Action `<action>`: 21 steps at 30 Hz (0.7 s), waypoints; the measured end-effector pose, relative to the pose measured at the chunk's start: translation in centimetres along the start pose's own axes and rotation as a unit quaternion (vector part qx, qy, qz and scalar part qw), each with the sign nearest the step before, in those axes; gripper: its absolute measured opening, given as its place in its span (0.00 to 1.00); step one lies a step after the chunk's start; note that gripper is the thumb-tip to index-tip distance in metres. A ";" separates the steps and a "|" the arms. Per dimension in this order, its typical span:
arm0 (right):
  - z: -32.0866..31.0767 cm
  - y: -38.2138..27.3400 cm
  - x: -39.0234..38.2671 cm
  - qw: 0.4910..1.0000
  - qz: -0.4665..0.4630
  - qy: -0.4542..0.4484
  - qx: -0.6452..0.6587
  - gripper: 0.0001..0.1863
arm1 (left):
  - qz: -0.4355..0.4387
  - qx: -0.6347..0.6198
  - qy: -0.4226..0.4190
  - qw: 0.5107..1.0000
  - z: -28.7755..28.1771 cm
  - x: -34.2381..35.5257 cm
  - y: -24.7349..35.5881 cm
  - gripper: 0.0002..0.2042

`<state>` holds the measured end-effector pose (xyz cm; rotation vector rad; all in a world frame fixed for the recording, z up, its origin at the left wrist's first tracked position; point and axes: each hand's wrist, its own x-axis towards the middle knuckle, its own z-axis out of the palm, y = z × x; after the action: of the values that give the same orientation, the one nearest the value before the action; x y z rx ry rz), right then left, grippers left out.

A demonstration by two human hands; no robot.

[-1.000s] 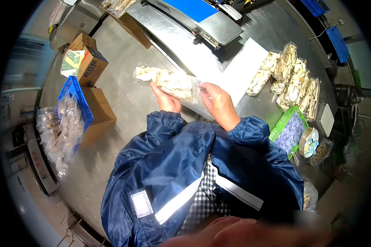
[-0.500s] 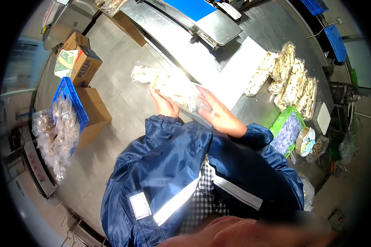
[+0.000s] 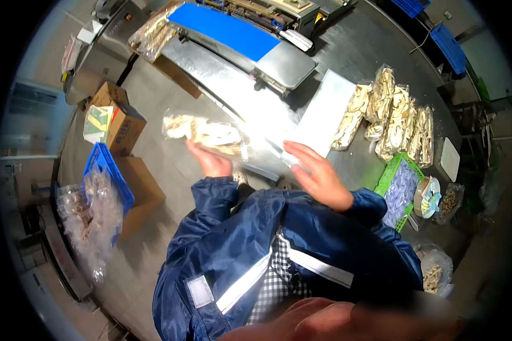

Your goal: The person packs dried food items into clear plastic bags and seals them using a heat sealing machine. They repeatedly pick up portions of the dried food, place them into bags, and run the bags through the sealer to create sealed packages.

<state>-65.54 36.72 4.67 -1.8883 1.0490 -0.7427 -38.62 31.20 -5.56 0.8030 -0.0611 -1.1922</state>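
Clear bag (image 3: 203, 132) in left hand (image 3: 213, 165); right fingers (image 3: 308, 156) extended.

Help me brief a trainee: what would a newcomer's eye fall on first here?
Probably the bright blue surface of the machine at the top. Next comes the clear bag of pale slices in the left hand, left of center, then the similar bags grouped on the steel table at right.
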 end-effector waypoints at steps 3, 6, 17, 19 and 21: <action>-1.1 2.5 -1.4 0.975 0.166 0.044 0.140 0.35 | 0.038 -0.048 -0.075 0.995 2.2 1.2 2.5 0.32; 2.9 4.8 0.6 0.911 0.109 -0.041 0.395 0.58 | 0.027 -0.084 -0.141 0.986 5.5 0.6 1.4 0.30; -3.4 6.5 7.5 0.716 -0.016 0.256 0.649 0.30 | -0.075 -0.035 -0.125 0.989 3.7 -1.7 3.4 0.32; -4.5 7.0 7.7 0.713 -0.008 0.250 0.654 0.29 | -0.037 -0.006 -0.170 0.985 3.1 -0.7 5.6 0.31; -5.2 6.9 8.5 0.691 0.006 0.276 0.668 0.30 | -0.023 -0.042 -0.160 0.986 3.3 -0.2 7.0 0.29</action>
<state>-68.21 25.24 1.99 -0.3551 0.4718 -1.5478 -34.58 30.58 1.06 0.5368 -0.2550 -1.3506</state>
